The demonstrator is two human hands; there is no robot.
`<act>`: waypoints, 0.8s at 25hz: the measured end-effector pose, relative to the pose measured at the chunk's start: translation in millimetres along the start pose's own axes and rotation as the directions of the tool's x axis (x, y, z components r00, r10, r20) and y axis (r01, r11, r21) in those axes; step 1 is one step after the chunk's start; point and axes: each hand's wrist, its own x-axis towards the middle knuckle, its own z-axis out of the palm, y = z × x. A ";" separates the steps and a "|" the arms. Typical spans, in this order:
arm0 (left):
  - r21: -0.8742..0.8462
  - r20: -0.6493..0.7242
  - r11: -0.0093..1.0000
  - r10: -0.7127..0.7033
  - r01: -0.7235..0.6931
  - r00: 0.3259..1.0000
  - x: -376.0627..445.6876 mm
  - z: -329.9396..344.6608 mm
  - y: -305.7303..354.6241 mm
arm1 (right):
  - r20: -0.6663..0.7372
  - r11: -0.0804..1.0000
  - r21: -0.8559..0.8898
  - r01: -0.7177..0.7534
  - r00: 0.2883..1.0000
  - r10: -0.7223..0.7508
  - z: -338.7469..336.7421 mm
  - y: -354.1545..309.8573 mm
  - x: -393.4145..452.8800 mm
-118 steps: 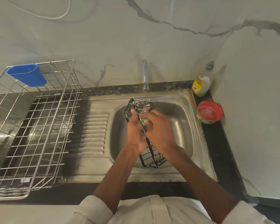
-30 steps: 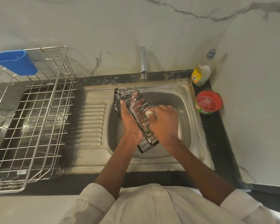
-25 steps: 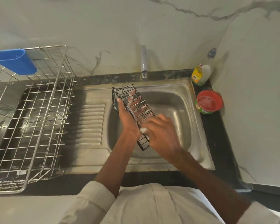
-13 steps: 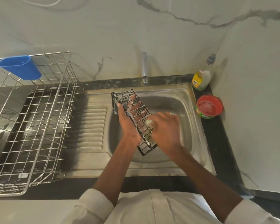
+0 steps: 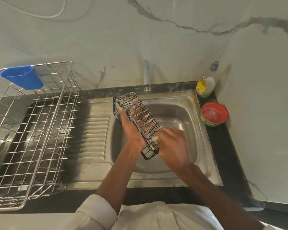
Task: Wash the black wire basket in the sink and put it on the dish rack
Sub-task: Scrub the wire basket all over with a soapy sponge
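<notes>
The black wire basket (image 5: 140, 119) is held tilted over the steel sink (image 5: 178, 113), with white suds on its wires. My left hand (image 5: 131, 128) grips it from the left side, fingers reaching inside the wires. My right hand (image 5: 172, 143) presses a small soapy green sponge (image 5: 155, 138) against the basket's near end. The metal dish rack (image 5: 35, 130) stands on the counter to the left of the sink.
A tap (image 5: 146, 77) rises behind the sink. A dish soap bottle (image 5: 205, 83) and a red tub of cleaning paste (image 5: 214, 114) sit at the sink's right. A blue plastic cup (image 5: 22, 78) hangs on the rack's far corner. The ribbed drainboard (image 5: 95, 136) lies between rack and bowl.
My right hand has scrubbed up and down the basket's right side and is now at its near end. My left hand keeps the same hold on the basket.
</notes>
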 end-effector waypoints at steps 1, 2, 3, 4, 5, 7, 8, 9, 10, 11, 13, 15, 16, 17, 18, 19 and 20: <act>-0.005 -0.015 1.000 0.000 0.000 1.000 1.8 -1.4 -1.1 | -0.024 0.995 0.032 -0.095 0.995 0.096 -1.8 3.8 5.3; -0.015 -0.028 1.000 -0.008 0.008 1.000 2.8 -2.4 -2.6 | -0.047 0.979 0.066 -0.194 0.979 0.198 -4.4 8.2 10.5; -0.030 -0.045 0.999 -0.021 0.020 0.999 4.5 -3.9 -4.8 | -0.056 0.969 0.093 -0.230 0.970 0.235 -5.2 10.5 12.0; -0.046 -0.065 0.999 -0.027 0.024 0.998 5.6 -4.6 -6.1 | -0.043 0.973 0.120 -0.197 0.978 0.203 -4.6 9.0 9.7; -0.060 -0.088 0.998 -0.023 0.017 0.996 5.7 -4.8 -6.7 | -0.017 0.980 0.143 -0.140 0.989 0.144 -2.4 5.8 3.6; -0.106 -0.113 0.994 -0.018 0.006 0.993 5.1 -4.5 -5.0 | -0.004 0.970 0.205 -0.133 0.991 0.137 -0.3 0.9 -7.5; -0.139 -0.117 0.990 -0.026 0.009 0.993 5.7 -4.8 -3.0 | -0.014 0.957 0.243 -0.156 0.986 0.165 -1.2 0.6 -11.3; -0.169 -0.113 0.986 -0.036 0.017 0.993 6.3 -5.7 -1.1 | -0.019 0.950 0.277 -0.144 0.988 0.155 -1.1 0.2 -15.2; -0.195 -0.101 0.980 -0.049 0.028 0.994 6.5 -6.4 1.0 | -0.014 0.950 0.299 -0.091 0.995 0.099 -0.6 -4.1 -17.5; -0.226 -0.078 0.973 -0.062 0.043 0.995 7.0 -7.7 1.8 | -0.003 0.953 0.301 -0.024 1.000 0.026 0.5 -10.7 -16.4; -0.274 -0.005 0.958 -0.096 0.091 0.995 4.2 -10.0 -2.3 | 0.033 0.957 0.286 0.047 0.998 -0.059 3.7 -26.0 -0.6; -0.281 0.113 0.947 -0.126 0.153 0.986 -4.7 -7.9 -8.2 | 0.055 0.973 0.229 0.021 0.998 -0.035 11.5 -37.5 31.8; -0.277 0.161 0.945 -0.130 0.171 0.978 -8.7 -6.5 -9.7 | 0.053 0.981 0.194 -0.008 0.999 -0.003 14.0 -41.7 50.0; -0.272 0.187 0.946 -0.128 0.176 0.974 -9.3 -6.9 -10.4 | 0.048 0.983 0.183 -0.024 0.999 0.015 15.3 -44.8 63.2; -0.258 0.195 0.951 -0.124 0.173 0.973 -7.6 -8.2 -8.6 | 0.052 0.982 0.188 -0.011 0.999 0.001 15.4 -47.2 67.1; -0.232 0.179 0.960 -0.113 0.153 0.977 -4.5 -10.1 -4.9 | 0.066 0.981 0.193 0.026 0.997 -0.040 14.0 -47.3 60.7; -0.211 0.151 0.968 -0.102 0.133 0.983 0.8 -13.3 -0.8 | 0.091 0.978 0.195 0.077 0.991 -0.096 11.0 -43.4 45.8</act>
